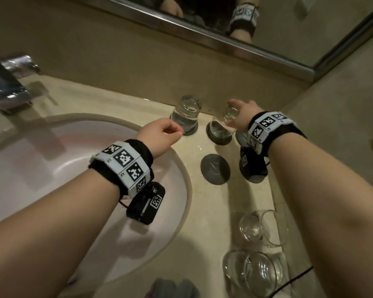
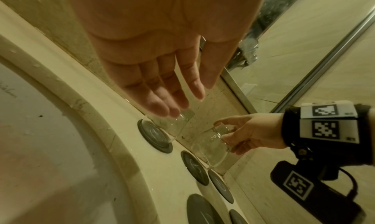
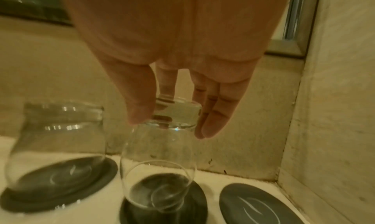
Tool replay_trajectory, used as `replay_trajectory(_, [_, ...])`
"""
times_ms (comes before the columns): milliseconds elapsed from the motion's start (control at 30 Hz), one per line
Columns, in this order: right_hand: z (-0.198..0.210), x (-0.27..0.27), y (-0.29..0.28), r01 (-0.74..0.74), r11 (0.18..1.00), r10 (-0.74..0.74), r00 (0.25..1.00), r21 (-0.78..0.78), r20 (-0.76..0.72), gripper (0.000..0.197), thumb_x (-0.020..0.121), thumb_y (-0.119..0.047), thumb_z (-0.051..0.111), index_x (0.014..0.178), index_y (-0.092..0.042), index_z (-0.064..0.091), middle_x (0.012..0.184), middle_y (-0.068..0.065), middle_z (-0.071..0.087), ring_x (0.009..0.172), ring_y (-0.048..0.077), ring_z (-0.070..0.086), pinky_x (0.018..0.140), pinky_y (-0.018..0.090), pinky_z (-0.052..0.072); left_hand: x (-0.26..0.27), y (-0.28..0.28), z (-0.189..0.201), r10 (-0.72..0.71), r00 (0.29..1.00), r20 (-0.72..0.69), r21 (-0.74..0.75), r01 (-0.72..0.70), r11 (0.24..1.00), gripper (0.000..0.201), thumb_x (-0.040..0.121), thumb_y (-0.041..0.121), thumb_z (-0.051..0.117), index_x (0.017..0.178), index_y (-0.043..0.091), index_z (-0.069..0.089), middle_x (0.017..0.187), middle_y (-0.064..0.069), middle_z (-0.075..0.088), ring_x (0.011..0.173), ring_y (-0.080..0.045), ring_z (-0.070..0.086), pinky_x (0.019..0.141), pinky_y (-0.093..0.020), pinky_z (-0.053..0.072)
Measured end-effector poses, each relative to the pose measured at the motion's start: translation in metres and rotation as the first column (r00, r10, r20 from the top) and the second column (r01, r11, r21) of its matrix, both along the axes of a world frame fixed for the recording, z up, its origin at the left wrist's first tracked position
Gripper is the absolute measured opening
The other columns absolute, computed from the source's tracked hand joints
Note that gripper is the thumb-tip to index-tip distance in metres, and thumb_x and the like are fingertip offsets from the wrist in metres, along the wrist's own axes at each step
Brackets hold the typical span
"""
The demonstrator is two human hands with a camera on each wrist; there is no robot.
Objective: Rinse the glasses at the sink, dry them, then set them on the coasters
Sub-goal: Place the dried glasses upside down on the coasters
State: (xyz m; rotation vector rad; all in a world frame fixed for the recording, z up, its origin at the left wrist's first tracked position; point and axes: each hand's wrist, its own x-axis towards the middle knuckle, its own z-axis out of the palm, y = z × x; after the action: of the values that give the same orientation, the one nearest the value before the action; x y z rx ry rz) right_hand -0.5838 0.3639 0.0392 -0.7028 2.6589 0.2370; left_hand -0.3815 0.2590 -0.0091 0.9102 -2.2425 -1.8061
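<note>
My right hand point(image 3: 174, 89) pinches the thick base of an upside-down glass point(image 3: 160, 148), tipped over its dark coaster point(image 3: 194, 200). My left hand point(image 2: 162, 76) hangs loose and holds nothing, just beside the other glass point(image 1: 186, 114) on its coaster point(image 1: 191, 131). I think the glass is thin, wet, slippery and easy to break, so I hold the base. More glasses point(image 1: 256, 250) lie near my right elbow.

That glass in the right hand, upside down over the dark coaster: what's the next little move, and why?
Probably lower it flat and let go. The right hand pinches the tilted glass by its base, rim just meeting the coaster.
</note>
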Motion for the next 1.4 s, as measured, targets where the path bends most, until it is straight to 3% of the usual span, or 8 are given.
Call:
replay_trajectory(167, [-0.016, -0.01, 0.003, -0.01, 0.999, 0.01, 1.0, 0.051, -0.001, 0.068, 0.09, -0.032, 0.06, 0.147, -0.036, 0.022, 0.154, 0.013, 0.015, 0.125, 0.037, 0.046, 0.097, 0.044, 0.043, -0.005, 0.0, -0.006, -0.003, 1.0, 0.006, 0.006, 0.003, 1.0, 0.013, 0.091, 0.02, 0.057, 0.082, 0.03, 0.058, 0.09, 0.011, 0.059, 0.103, -0.019, 0.06, 0.097, -0.043, 0.047])
replay_trajectory(333, [-0.023, -0.016, 0.003, -0.029, 0.999, 0.029, 1.0, 0.041, 0.003, 0.068, 0.09, -0.031, 0.06, 0.147, -0.036, 0.022, 0.149, 0.012, 0.024, 0.118, 0.034, 0.051, 0.081, 0.036, 0.045, -0.006, 0.002, -0.012, 0.001, 1.0, 0.016, 0.001, -0.001, 1.0, 0.012, 0.09, 0.021, 0.058, 0.083, 0.029, 0.059, 0.093, 0.008, 0.061, 0.103, -0.018, 0.06, 0.097, -0.043, 0.047])
replay_trajectory(500, [-0.021, -0.017, 0.003, -0.046, 0.997, 0.045, 0.999, 0.056, 0.009, 0.073, 0.089, -0.033, 0.062, 0.148, -0.036, 0.019, 0.149, 0.011, 0.024, 0.119, 0.034, 0.05, 0.085, 0.037, 0.047, -0.005, 0.005, -0.015, -0.01, 1.0, 0.026, 0.01, 0.01, 1.0, 0.012, 0.091, 0.021, 0.057, 0.083, 0.029, 0.059, 0.095, 0.005, 0.062, 0.103, -0.019, 0.06, 0.097, -0.044, 0.047])
replay_trajectory(633, [-0.013, -0.014, 0.008, -0.033, 0.999, 0.033, 0.999, 0.043, -0.014, 0.084, 0.086, -0.038, 0.064, 0.15, -0.035, 0.009, 0.158, 0.009, 0.008, 0.133, 0.034, 0.039, 0.102, 0.046, 0.041, -0.004, 0.012, -0.011, -0.033, 0.999, 0.031, -0.001, 0.033, 0.999, 0.008, 0.092, 0.021, 0.057, 0.086, 0.027, 0.059, 0.095, 0.005, 0.062, 0.102, -0.018, 0.06, 0.096, -0.041, 0.048])
replay_trajectory(933, [0.033, 0.023, 0.045, 0.01, 0.995, -0.018, 0.997, -0.101, -0.074, 0.072, 0.089, -0.043, 0.059, 0.149, -0.025, 0.024, 0.155, 0.008, 0.017, 0.131, 0.03, 0.041, 0.1, 0.038, 0.04, 0.004, 0.056, 0.016, -0.243, 0.968, 0.068, -0.02, 0.245, 0.969, 0.008, 0.092, 0.018, 0.056, 0.098, 0.015, 0.061, 0.095, -0.002, 0.065, 0.087, -0.016, 0.063, 0.082, -0.032, 0.052])
replay_trajectory(1033, [0.046, 0.044, 0.065, 0.008, 0.99, -0.022, 0.995, -0.14, -0.098, 0.065, 0.091, -0.042, 0.056, 0.147, -0.022, 0.03, 0.149, 0.008, 0.027, 0.128, 0.028, 0.044, 0.099, 0.035, 0.04, 0.011, 0.084, 0.021, -0.365, 0.926, 0.095, -0.065, 0.371, 0.926, 0.01, 0.092, 0.02, 0.057, 0.099, 0.013, 0.061, 0.089, 0.001, 0.062, 0.077, -0.013, 0.061, 0.067, -0.02, 0.047])
replay_trajectory(1200, [0.056, 0.085, 0.103, 0.033, 0.98, -0.055, 0.993, -0.196, -0.107, 0.056, 0.091, -0.041, 0.056, 0.141, -0.024, 0.038, 0.144, 0.007, 0.034, 0.123, 0.028, 0.048, 0.094, 0.034, 0.041, 0.026, 0.13, 0.017, -0.58, 0.775, 0.252, -0.12, 0.62, 0.776, 0.025, 0.092, 0.035, 0.055, 0.105, 0.014, 0.06, 0.094, 0.001, 0.062, 0.074, -0.013, 0.061, 0.056, -0.016, 0.043])
replay_trajectory(1400, [0.054, 0.128, 0.158, 0.072, 0.975, -0.093, 0.992, -0.21, -0.09, 0.054, 0.091, -0.042, 0.055, 0.139, -0.023, 0.042, 0.143, 0.009, 0.035, 0.124, 0.027, 0.046, 0.099, 0.034, 0.038, 0.032, 0.184, 0.002, -0.668, 0.614, 0.421, -0.174, 0.777, 0.605, 0.055, 0.088, 0.057, 0.049, 0.127, 0.018, 0.049, 0.117, -0.003, 0.065, 0.075, -0.018, 0.061, 0.088, -0.031, 0.049])
